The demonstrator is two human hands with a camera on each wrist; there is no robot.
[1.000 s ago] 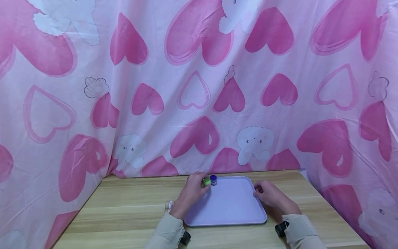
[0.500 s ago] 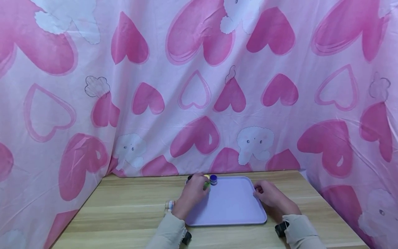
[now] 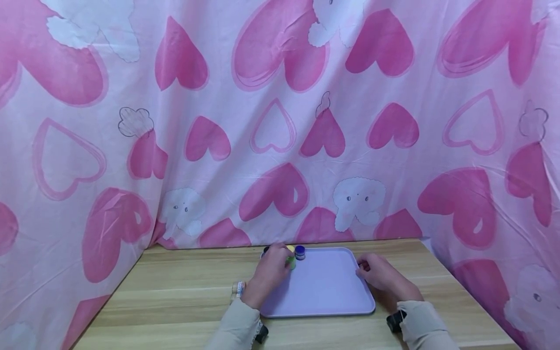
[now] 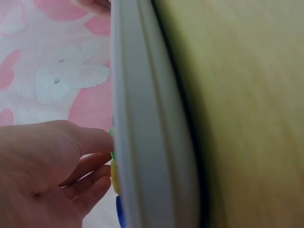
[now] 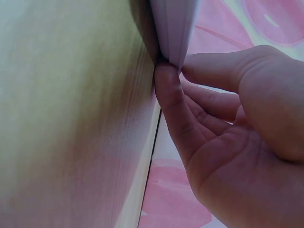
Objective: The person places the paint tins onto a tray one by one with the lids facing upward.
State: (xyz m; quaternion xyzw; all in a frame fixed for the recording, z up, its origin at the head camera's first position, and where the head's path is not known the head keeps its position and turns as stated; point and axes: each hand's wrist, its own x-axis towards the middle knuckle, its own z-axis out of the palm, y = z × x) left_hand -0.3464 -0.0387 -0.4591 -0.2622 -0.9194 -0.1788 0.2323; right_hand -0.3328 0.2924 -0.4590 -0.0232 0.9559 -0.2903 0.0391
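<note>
My left hand (image 3: 269, 270) reaches over the back left corner of the lavender tray (image 3: 325, 287), thumb and fingers around a small green jar (image 3: 292, 263). Just behind it shows the yellow lid (image 3: 290, 248) of another jar, and a jar with a dark blue lid (image 3: 300, 253) stands at the tray's back edge. A black lid (image 3: 266, 249) peeks out left of the hand. In the left wrist view the tray wall hides most of the jars; a green edge (image 4: 112, 147) shows at the thumb. My right hand (image 3: 380, 274) pinches the tray's right rim, one finger underneath.
A small clear bottle (image 3: 239, 288) with a printed label lies on the wooden table (image 3: 183, 291), left of the tray and beside the left forearm. A pink heart-patterned cloth (image 3: 271, 126) hangs behind the table and along both sides.
The green jar has come slightly toward the front of the tray with my left hand, and the yellow lid behind it has come into view. My right hand stays at the rim.
</note>
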